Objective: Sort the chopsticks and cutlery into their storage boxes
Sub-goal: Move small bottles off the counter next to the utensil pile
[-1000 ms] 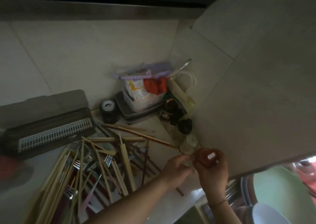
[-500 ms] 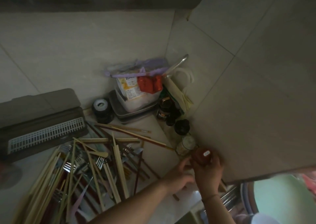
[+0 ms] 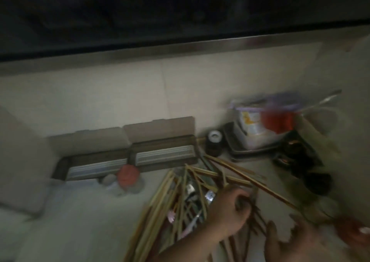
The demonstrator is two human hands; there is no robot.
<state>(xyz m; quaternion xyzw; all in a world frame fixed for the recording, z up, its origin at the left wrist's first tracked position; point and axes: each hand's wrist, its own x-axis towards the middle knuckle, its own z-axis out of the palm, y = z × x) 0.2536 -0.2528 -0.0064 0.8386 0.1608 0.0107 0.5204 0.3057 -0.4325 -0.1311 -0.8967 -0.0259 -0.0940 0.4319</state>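
Note:
The view is blurred. A heap of chopsticks and cutlery [image 3: 186,197] lies on the counter, pale bamboo sticks mixed with dark ones and several forks. My left hand [image 3: 228,211] rests on the heap's right side, fingers curled around a few dark chopsticks [image 3: 253,207]. My right hand [image 3: 296,239] hovers low at the right of the heap, fingers spread and holding nothing. Two long dark storage boxes, the left one [image 3: 96,165] and the right one [image 3: 164,153], stand against the back wall with their lids up and white slotted inserts inside.
Small jars, one with a red lid [image 3: 128,174], stand in front of the boxes. A black tape roll [image 3: 214,143], a tray with a tub and bags [image 3: 258,135] and dark bottles [image 3: 298,157] crowd the right corner. A red-lidded jar [image 3: 356,231] sits by the right wall.
The view has swung left. Both hands have left the red-lidded jar by the right wall; my left hand now lies on the chopstick heap and my right hand is spread beside it.

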